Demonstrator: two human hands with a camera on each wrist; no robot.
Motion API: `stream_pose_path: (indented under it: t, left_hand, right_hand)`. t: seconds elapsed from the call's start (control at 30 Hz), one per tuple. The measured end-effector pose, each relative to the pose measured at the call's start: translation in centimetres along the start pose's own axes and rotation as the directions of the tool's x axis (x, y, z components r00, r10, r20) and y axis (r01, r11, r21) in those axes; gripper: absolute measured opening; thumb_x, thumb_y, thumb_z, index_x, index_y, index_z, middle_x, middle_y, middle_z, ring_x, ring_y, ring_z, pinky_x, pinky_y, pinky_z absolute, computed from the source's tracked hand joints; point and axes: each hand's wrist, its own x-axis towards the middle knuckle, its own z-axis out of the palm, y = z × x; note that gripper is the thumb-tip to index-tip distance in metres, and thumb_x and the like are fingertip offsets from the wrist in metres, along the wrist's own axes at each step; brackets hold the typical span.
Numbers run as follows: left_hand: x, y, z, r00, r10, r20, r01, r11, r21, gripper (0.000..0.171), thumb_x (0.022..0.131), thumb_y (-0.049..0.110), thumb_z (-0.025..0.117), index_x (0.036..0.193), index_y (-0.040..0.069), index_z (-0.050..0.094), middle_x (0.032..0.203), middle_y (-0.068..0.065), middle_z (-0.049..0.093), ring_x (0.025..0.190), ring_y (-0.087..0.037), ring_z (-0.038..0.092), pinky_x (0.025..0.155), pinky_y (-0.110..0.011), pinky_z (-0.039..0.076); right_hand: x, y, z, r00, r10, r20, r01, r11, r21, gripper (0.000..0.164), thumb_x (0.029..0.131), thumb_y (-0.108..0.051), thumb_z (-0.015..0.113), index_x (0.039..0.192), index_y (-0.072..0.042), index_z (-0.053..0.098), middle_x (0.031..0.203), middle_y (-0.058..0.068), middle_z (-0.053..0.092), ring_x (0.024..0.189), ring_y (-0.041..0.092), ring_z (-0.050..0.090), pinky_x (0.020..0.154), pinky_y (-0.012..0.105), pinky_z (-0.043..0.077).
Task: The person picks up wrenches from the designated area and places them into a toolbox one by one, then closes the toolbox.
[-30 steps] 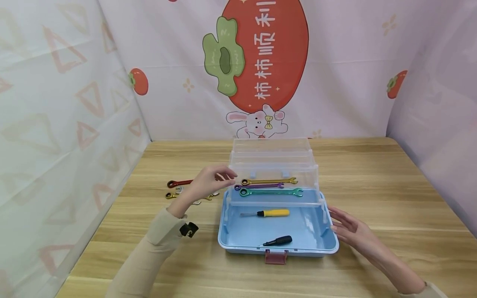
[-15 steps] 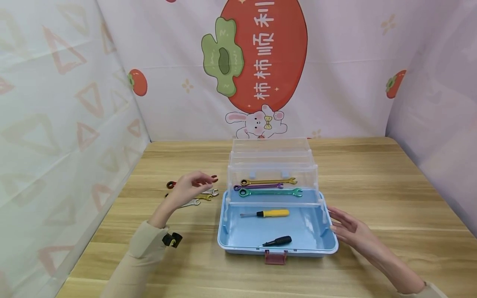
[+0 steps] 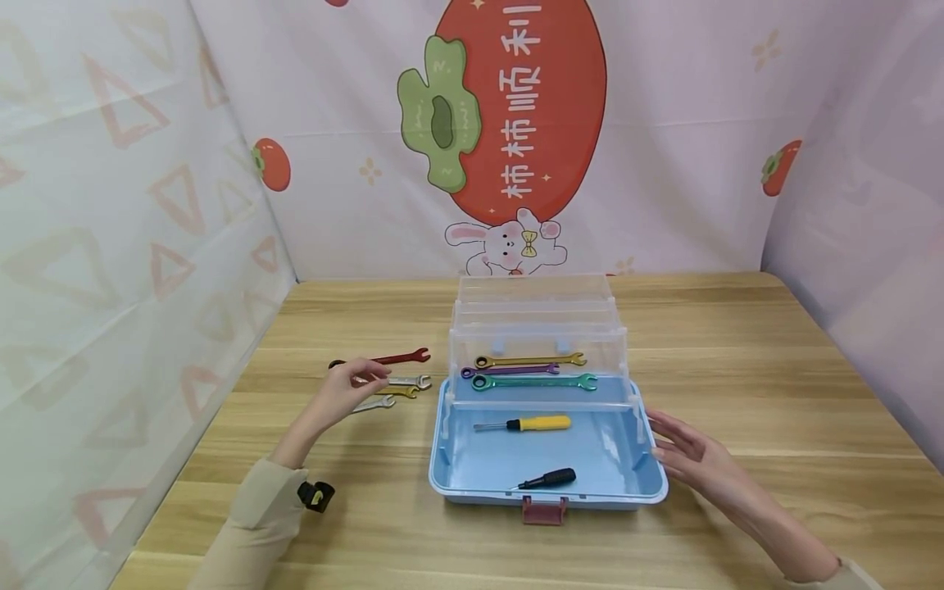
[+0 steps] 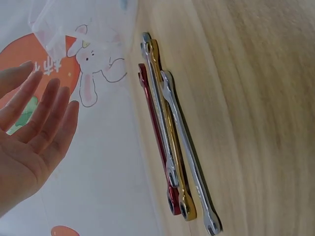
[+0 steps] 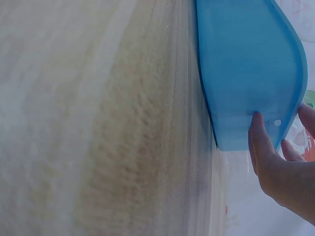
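Observation:
My left hand (image 3: 342, 397) hovers over several wrenches at the left of the table, fingers loosely bent around nothing. In the left wrist view they lie side by side: a red wrench (image 4: 156, 130), a gold wrench (image 4: 172, 128), a silver wrench (image 4: 189, 147) and a second silver one. My right hand (image 3: 696, 459) touches the right side of a blue toolbox (image 3: 457, 493), fingertips on its outer wall and rim. Inside are a yellow screwdriver (image 3: 546, 423) and a black screwdriver (image 3: 553, 478). Gold (image 3: 531, 360), purple (image 3: 516, 371) and teal (image 3: 534, 382) wrenches sit in its raised clear trays.
The toolbox's clear trays (image 3: 538, 315) stand unfolded toward the back. A reddish latch (image 3: 543, 513) hangs at its front. Printed cloth (image 3: 664, 197) walls off the wooden table (image 3: 737, 344) at the back and sides.
My left hand has drawn back from beside the trays, left and toward me, to above the loose wrenches, uncovering more of them. My right hand stays at the toolbox.

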Motion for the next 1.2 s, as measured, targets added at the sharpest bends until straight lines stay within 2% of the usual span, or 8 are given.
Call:
stream_pose_path:
  t: [0.13,0.4,0.63,0.8,0.9,1.0,1.07,1.2]
  left_hand:
    - [-0.5,-0.9,-0.2,1.0,-0.019,0.007,0.019,1.0,0.013,0.02,0.083,0.012,0.061,0.099,-0.001,0.062,0.094,-0.011,0.062,0.084,-0.022,0.057,0.069,-0.03,0.047]
    - [-1.2,-1.9,-0.3,0.999,-0.035,0.033,0.034,0.999,0.023,0.021,0.083,0.01,0.061,0.1,-0.002,0.061,0.096,-0.014,0.061,0.085,-0.024,0.057,0.07,-0.034,0.049]
    - [-1.3,-3.1,-0.4,0.999,-0.025,0.032,0.022,0.996,0.085,0.017,0.08,0.005,0.063,0.094,-0.003,0.063,0.092,-0.015,0.062,0.08,-0.024,0.059,0.064,-0.031,0.05]
    - [-1.5,-3.9,-0.4,0.997,-0.041,0.062,0.033,0.993,0.117,0.016,0.08,0.002,0.062,0.094,-0.005,0.063,0.09,-0.016,0.061,0.078,-0.025,0.058,0.066,-0.035,0.049]
    - [-1.6,-4.2,-0.4,0.996,-0.045,0.08,0.034,0.991,0.133,0.015,0.081,0.001,0.06,0.094,-0.006,0.062,0.091,-0.017,0.06,0.078,-0.025,0.057,0.067,-0.036,0.048]
    - [-1.7,-4.5,-0.4,0.995,-0.051,0.084,0.039,0.989,0.14,0.015,0.081,0.001,0.06,0.094,-0.006,0.062,0.091,-0.017,0.059,0.078,-0.025,0.057,0.068,-0.036,0.048]
    - [-1.7,-4.7,-0.4,0.995,-0.054,0.086,0.041,0.988,0.149,0.015,0.081,0.0,0.059,0.094,-0.006,0.062,0.091,-0.017,0.059,0.078,-0.025,0.057,0.068,-0.036,0.048]
    - [-1.6,-5.1,-0.3,0.994,-0.065,0.092,0.048,0.984,0.17,0.015,0.08,-0.001,0.059,0.094,-0.006,0.061,0.091,-0.016,0.06,0.079,-0.025,0.057,0.069,-0.036,0.048]
  right_hand:
    - [0.0,0.1,0.0,1.0,-0.021,0.013,0.021,0.999,0.024,0.06,0.09,-0.011,0.05,0.139,0.001,0.016,0.116,-0.024,0.043,0.103,-0.003,0.051,0.081,0.02,0.045]
    - [0.0,0.1,0.0,1.0,-0.029,0.009,0.029,0.999,0.026,0.06,0.09,-0.01,0.05,0.138,0.002,0.017,0.115,-0.026,0.043,0.103,-0.003,0.05,0.081,0.019,0.044]
    - [0.0,0.1,0.1,1.0,0.0,-0.024,0.0,1.0,-0.004,0.062,0.089,-0.012,0.052,0.138,0.002,0.017,0.129,-0.003,0.04,0.102,-0.003,0.051,0.081,0.02,0.045]
    - [0.1,0.0,0.0,1.0,0.002,-0.028,-0.002,1.0,0.001,0.063,0.089,-0.012,0.052,0.138,0.004,0.016,0.124,-0.011,0.042,0.101,-0.003,0.051,0.081,0.02,0.045]
    - [0.0,-0.1,0.1,1.0,0.01,-0.024,-0.011,1.0,-0.006,0.063,0.089,-0.013,0.052,0.138,0.003,0.016,0.134,0.005,0.038,0.101,-0.003,0.051,0.081,0.02,0.044]
    - [0.0,-0.2,0.1,0.999,0.029,-0.022,-0.029,0.999,-0.014,0.063,0.089,-0.014,0.052,0.139,0.001,0.016,0.14,0.024,0.022,0.101,-0.005,0.05,0.081,0.02,0.044]
    - [0.0,-0.2,0.1,0.999,0.038,-0.022,-0.038,0.999,-0.013,0.064,0.089,-0.015,0.052,0.139,0.0,0.016,0.14,0.028,0.016,0.101,-0.005,0.05,0.081,0.02,0.044]
    - [0.0,-0.2,0.2,0.999,0.041,-0.026,-0.041,0.999,-0.016,0.064,0.089,-0.015,0.052,0.14,0.0,0.015,0.14,0.028,0.017,0.101,-0.005,0.05,0.081,0.021,0.044]
